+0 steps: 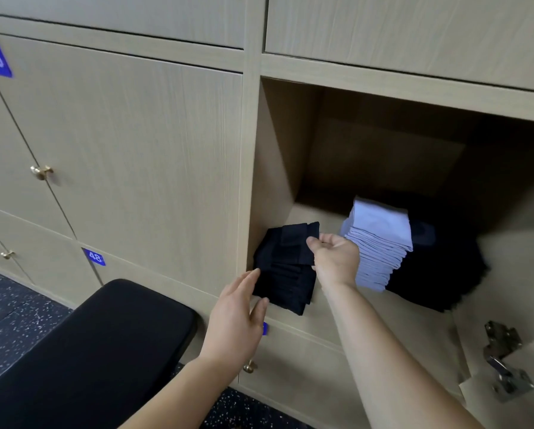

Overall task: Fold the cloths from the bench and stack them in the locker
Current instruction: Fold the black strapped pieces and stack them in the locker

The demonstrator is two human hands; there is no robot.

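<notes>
A stack of folded dark navy cloths [285, 267] sits at the front left of the open locker [278, 144]. My right hand [333, 258] pinches the right edge of the top dark cloth between thumb and fingers. My left hand [237, 311] reaches to the stack's lower left corner with straight fingers touching it. To the right stands a taller stack of folded pale lilac cloths [378, 246]. Behind and right of that lies a dark heap [439, 274], too shadowed to make out.
The black padded bench [98, 345] stands below left of the locker, its top bare. The locker's open door [513, 305] with metal hinges [504, 360] hangs at the right. Shut numbered doors with brass knobs [41, 172] fill the wall to the left.
</notes>
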